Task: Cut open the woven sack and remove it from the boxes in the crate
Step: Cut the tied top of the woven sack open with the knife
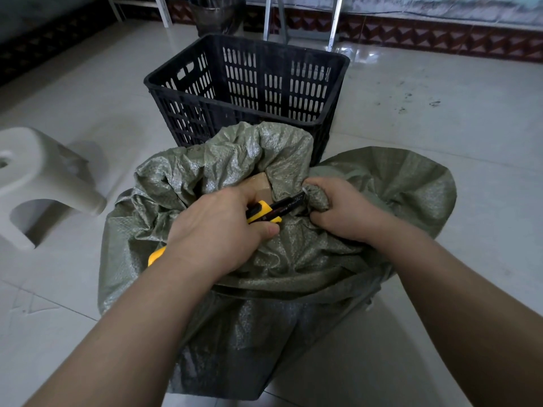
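Note:
A grey-green woven sack [293, 254] lies crumpled over a crate in front of me; the crate under it is almost wholly hidden, with only a dark wall showing through the sack low down. My left hand [217, 230] grips a yellow and black utility knife [273, 211], its tip pointing right toward a bunched knot of sack. My right hand [343, 210] pinches that bunched fabric, which has a white tie on it. A brown cardboard box [261, 185] shows through a gap in the sack just beyond my left hand.
An empty black slotted plastic crate [249, 92] stands directly behind the sack. A white plastic stool [38, 183] lies on the tiled floor at the left. A dark bucket [217, 13] and metal legs [332, 22] stand by the far wall.

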